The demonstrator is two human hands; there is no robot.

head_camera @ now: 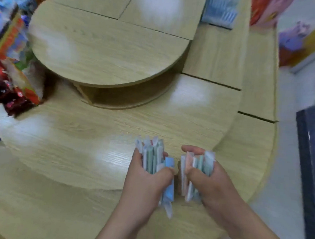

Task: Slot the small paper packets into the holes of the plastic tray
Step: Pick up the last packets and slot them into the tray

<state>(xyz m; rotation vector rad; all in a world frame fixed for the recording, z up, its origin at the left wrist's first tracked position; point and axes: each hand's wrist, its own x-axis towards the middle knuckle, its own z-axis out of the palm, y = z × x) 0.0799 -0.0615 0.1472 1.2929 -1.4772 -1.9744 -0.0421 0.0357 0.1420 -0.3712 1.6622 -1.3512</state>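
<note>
My left hand (146, 175) grips a bundle of several small paper packets (152, 155), pale blue, green and white, standing upright over the near part of the wooden shelf. My right hand (210, 178) grips a second bundle of packets (196, 163), pink, white and green, just to the right of the first. The two bundles are close together but apart. No plastic tray is in view. The picture is blurred.
A tiered round wooden display stand (105, 49) rises behind my hands. Red and orange snack packs (10, 88) crowd its left edge. A pale blue pack (220, 11) lies at the back right. A dark box (311, 164) stands at the right, beyond the stand's edge.
</note>
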